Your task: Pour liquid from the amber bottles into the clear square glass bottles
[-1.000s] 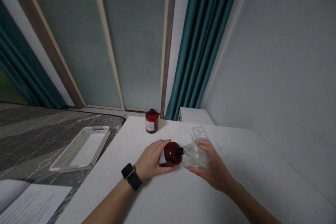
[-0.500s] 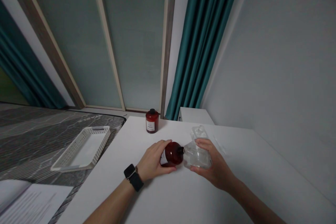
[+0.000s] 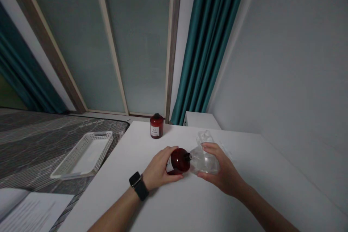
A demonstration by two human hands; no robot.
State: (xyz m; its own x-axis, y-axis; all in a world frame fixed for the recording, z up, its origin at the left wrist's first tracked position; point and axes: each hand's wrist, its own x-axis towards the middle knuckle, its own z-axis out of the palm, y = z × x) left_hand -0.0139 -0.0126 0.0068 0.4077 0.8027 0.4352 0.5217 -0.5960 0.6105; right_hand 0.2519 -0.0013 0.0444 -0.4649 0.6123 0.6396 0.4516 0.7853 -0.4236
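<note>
My left hand (image 3: 161, 165), with a black watch on the wrist, is wrapped round a dark red bottle (image 3: 180, 160) with a white label. The bottle is tipped on its side, its black neck pointing right. My right hand (image 3: 222, 169) grips a clear plastic bottle (image 3: 204, 162), also tilted, with its mouth facing left. The two mouths meet or nearly meet; whether liquid passes between them I cannot tell. Behind the clear bottle lies another clear plastic item (image 3: 205, 136), partly hidden. Farther back a second red bottle (image 3: 156, 126) with a black top stands upright.
All this is over a white table (image 3: 174, 203). To the left, on a grey patterned surface, are a white perforated basket (image 3: 84, 156) and an open book (image 3: 35, 210). A white cabinet (image 3: 202, 119) stands beyond the table's far edge, below a teal curtain (image 3: 209, 43).
Both hands keep their grip on the bottles, which stay mouth to mouth. The view has shifted very slightly; little else differs.
</note>
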